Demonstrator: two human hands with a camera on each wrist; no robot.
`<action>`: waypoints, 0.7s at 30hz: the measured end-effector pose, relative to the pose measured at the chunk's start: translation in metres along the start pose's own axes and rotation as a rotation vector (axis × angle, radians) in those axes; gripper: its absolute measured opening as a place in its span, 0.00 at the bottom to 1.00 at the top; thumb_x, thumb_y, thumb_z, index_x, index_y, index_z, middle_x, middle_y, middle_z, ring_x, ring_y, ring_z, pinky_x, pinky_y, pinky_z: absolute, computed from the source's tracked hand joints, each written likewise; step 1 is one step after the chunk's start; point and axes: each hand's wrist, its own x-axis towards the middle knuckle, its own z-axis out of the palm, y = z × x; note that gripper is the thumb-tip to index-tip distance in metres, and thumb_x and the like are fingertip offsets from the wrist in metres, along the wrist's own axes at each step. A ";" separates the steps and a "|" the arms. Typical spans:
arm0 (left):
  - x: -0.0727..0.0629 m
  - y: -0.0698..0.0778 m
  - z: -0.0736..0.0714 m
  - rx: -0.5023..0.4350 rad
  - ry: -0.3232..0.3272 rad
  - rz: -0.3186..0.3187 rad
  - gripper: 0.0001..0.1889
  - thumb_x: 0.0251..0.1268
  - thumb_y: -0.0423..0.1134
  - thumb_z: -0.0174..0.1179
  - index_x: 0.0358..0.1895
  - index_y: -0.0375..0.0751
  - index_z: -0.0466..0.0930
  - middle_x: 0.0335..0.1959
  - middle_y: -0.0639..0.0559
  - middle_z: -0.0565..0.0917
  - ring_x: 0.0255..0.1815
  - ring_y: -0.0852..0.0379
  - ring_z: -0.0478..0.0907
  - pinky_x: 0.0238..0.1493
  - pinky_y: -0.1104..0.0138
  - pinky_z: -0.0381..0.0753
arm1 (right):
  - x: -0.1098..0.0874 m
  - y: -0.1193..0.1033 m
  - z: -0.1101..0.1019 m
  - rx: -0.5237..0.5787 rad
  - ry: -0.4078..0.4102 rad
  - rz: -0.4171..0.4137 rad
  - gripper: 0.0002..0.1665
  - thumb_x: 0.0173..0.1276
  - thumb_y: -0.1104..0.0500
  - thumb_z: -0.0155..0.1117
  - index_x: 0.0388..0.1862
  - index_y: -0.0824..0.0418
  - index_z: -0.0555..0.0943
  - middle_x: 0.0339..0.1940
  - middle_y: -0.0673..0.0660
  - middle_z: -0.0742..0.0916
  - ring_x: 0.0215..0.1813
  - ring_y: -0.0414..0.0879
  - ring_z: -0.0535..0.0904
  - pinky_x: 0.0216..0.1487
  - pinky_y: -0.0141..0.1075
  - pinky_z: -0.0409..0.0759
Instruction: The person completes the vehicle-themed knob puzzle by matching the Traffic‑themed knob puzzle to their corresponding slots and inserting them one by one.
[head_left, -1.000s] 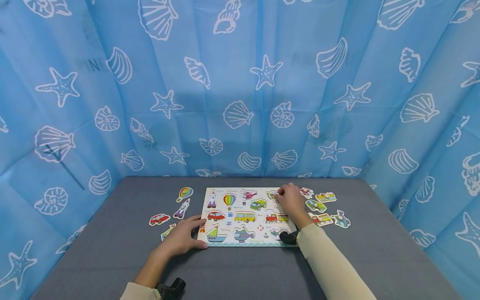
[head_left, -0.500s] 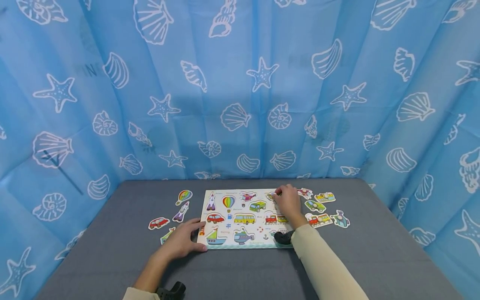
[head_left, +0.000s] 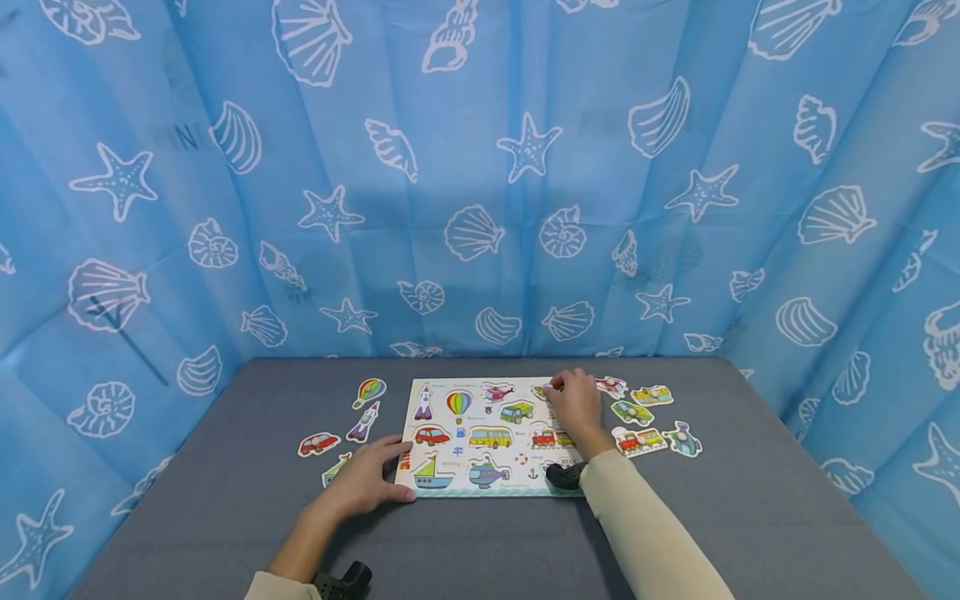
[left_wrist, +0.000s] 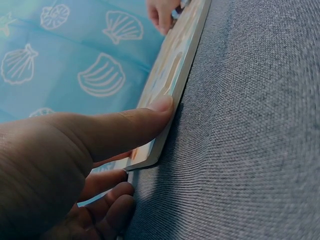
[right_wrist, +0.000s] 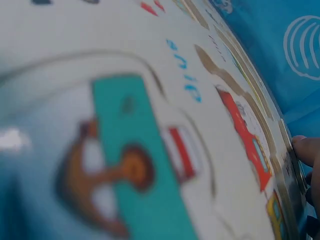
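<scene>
Two hands barely shifted over the last second: the right hand (head_left: 576, 402) stays curled over a small picture piece (head_left: 542, 390) at the far right corner of the puzzle board (head_left: 480, 433), seemingly still seating it. The left hand (head_left: 365, 483) keeps gripping the board's near left corner, thumb along its edge. Loose pieces (head_left: 639, 439) flank the board mid-desk (head_left: 225, 517), with blue seashell curtains (head_left: 480, 208) all around.
</scene>
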 end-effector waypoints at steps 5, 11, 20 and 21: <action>0.001 -0.001 0.001 0.003 0.004 0.008 0.39 0.44 0.49 0.78 0.63 0.43 0.77 0.66 0.43 0.71 0.68 0.38 0.64 0.63 0.43 0.63 | -0.001 -0.003 0.003 0.002 0.012 0.002 0.10 0.64 0.54 0.68 0.34 0.61 0.82 0.40 0.60 0.80 0.47 0.57 0.72 0.53 0.53 0.65; 0.001 -0.001 0.001 0.002 0.009 0.008 0.39 0.44 0.49 0.78 0.64 0.43 0.76 0.67 0.43 0.71 0.68 0.38 0.64 0.63 0.43 0.63 | -0.002 -0.006 0.002 -0.002 0.019 0.004 0.10 0.64 0.55 0.68 0.34 0.61 0.82 0.40 0.60 0.79 0.46 0.57 0.71 0.52 0.53 0.65; 0.000 0.000 -0.001 -0.001 0.002 0.005 0.39 0.44 0.49 0.77 0.64 0.42 0.77 0.67 0.42 0.71 0.68 0.37 0.64 0.63 0.42 0.63 | -0.002 -0.007 0.002 -0.045 -0.010 0.035 0.10 0.64 0.55 0.68 0.34 0.61 0.81 0.40 0.59 0.78 0.48 0.57 0.70 0.52 0.52 0.65; 0.000 0.000 -0.001 -0.001 0.001 0.004 0.39 0.44 0.49 0.78 0.64 0.42 0.77 0.67 0.42 0.71 0.68 0.37 0.64 0.63 0.42 0.63 | -0.001 -0.007 0.002 -0.050 -0.026 0.044 0.10 0.65 0.55 0.68 0.34 0.61 0.81 0.41 0.60 0.78 0.49 0.57 0.70 0.52 0.53 0.64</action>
